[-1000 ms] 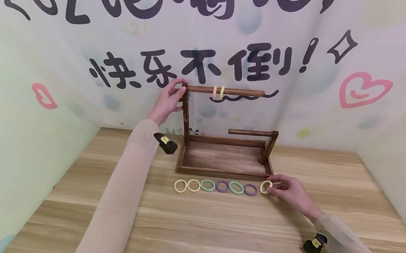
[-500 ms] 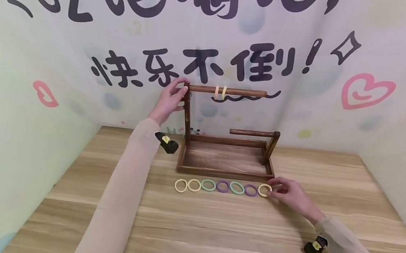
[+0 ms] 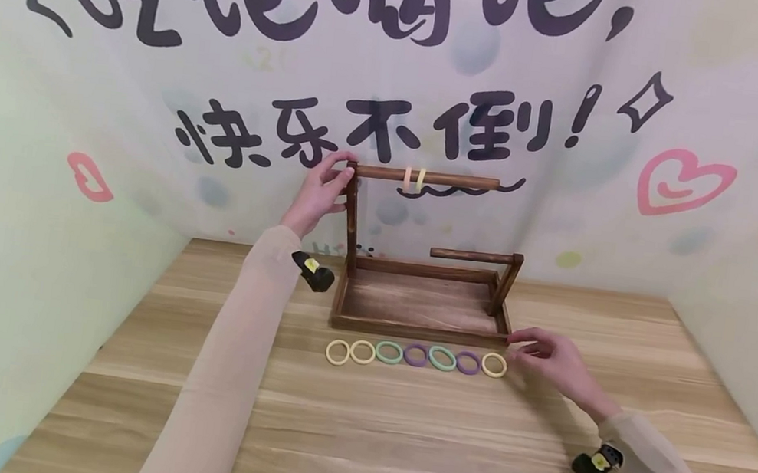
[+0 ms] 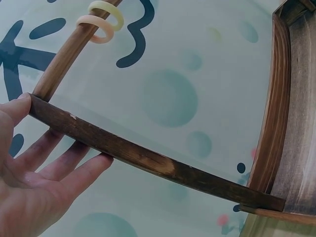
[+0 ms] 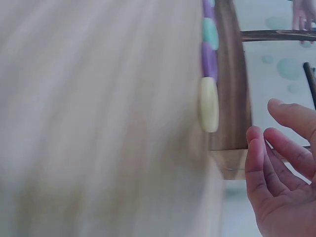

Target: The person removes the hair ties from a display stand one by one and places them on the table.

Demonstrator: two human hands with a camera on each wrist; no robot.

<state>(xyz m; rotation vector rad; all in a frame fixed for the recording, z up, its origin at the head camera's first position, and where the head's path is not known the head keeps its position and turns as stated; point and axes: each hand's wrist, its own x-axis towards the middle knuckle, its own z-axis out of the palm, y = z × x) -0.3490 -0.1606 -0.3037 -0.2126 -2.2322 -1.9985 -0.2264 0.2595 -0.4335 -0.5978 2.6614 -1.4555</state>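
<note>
A dark wooden rack (image 3: 353, 222) stands at the back of the table, with a tall post on the left and a shorter one on the right. My left hand (image 3: 317, 195) holds the top of the tall post, thumb and fingers against the wood. A peach ring (image 3: 407, 179) and a yellow ring (image 3: 421, 180) hang on its upper bar. Along the rack's front lies a row of yellow, green and purple rings, ending on the right in a pale yellow ring (image 5: 209, 104). Beside that end, my right hand (image 3: 566, 372) has nothing between its fingers, its fingertips near the rack's front corner.
The rack's base is a shallow tray (image 3: 417, 331). A lower bar (image 3: 470, 255) juts left from the short post. Behind the table (image 3: 413, 440) hangs a printed cloth (image 3: 397, 61), close to the rack.
My right hand has laid the pale yellow ring flat at the row's right end, let go of it and drawn slightly right. The left hand keeps its place on the post.
</note>
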